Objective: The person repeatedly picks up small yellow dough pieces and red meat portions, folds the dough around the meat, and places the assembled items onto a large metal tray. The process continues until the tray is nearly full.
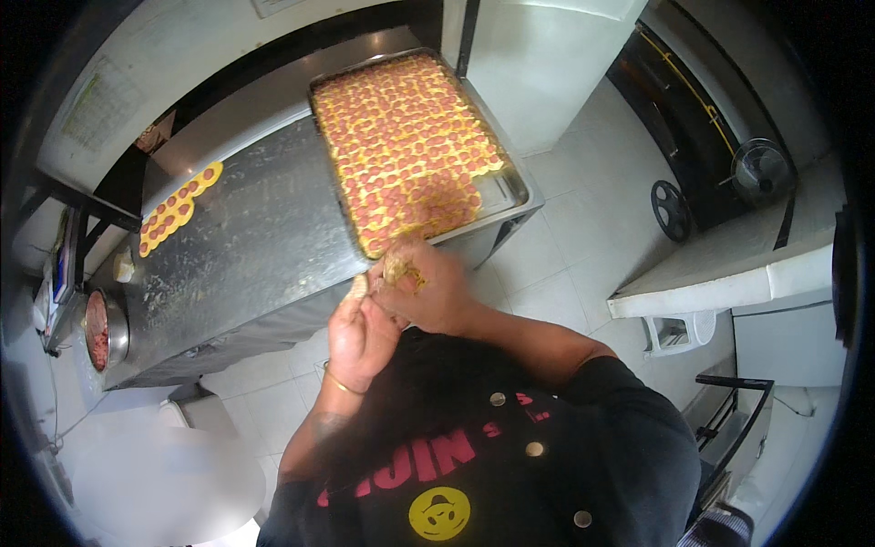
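My left hand [358,341], with a bracelet at its wrist, and my right hand [427,290] come together at the near edge of the metal table. Yellow dough [407,276] shows in the curled fingers of my right hand. The left fingertips press close beside it; what they pinch is hidden. Just beyond the hands lies a large metal tray [521,175] covered in rows of yellow dough pieces [401,128] topped with pinkish meat dabs. Its near right corner shows bare metal. Farther left, a few joined dough rounds with meat [178,210] rest on the table.
A steel bowl [118,330] of ground meat [97,326] stands at the table's left end, near a small pale yellow lump [124,266]. The metal table [255,219] runs along a wall. At right are a black handwheel [670,211] and a pale counter [729,290].
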